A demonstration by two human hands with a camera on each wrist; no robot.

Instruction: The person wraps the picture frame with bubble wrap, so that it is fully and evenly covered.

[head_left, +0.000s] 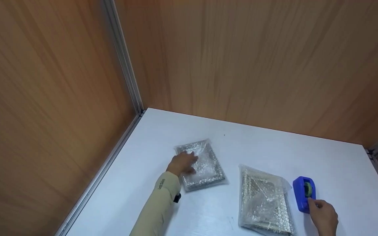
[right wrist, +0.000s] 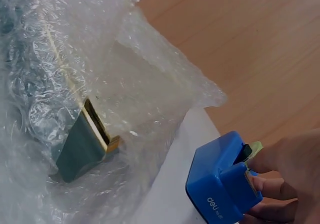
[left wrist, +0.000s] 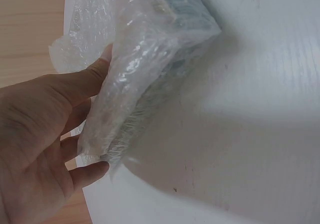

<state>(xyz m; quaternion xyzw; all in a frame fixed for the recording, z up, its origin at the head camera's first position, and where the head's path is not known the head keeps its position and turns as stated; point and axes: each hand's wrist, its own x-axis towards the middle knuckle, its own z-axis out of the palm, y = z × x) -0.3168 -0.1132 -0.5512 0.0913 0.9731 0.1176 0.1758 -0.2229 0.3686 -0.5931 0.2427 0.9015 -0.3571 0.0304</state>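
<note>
A flat, rectangular bubble-wrapped package (head_left: pixel 208 167) with a frame-like border lies left of centre on the table. My left hand (head_left: pixel 183 163) rests on its top, fingers and thumb spread apart; in the left wrist view the fingertips touch the clear bubble wrap (left wrist: pixel 135 58). To the right, my right hand (head_left: pixel 324 214) is at the near end of a blue tape dispenser (head_left: pixel 302 193) holding a green-cored roll. Its thumb and fingers pinch the tape at the cutter, though the fingers mostly hide the strip.
A second bubble-wrapped package (head_left: pixel 264 200) lies between the hands, beside the dispenser; a gold-edged corner (right wrist: pixel 87 139) shows through its wrap. The white table (head_left: pixel 162 131) meets wooden panels (head_left: pixel 241 65) at the back and sides.
</note>
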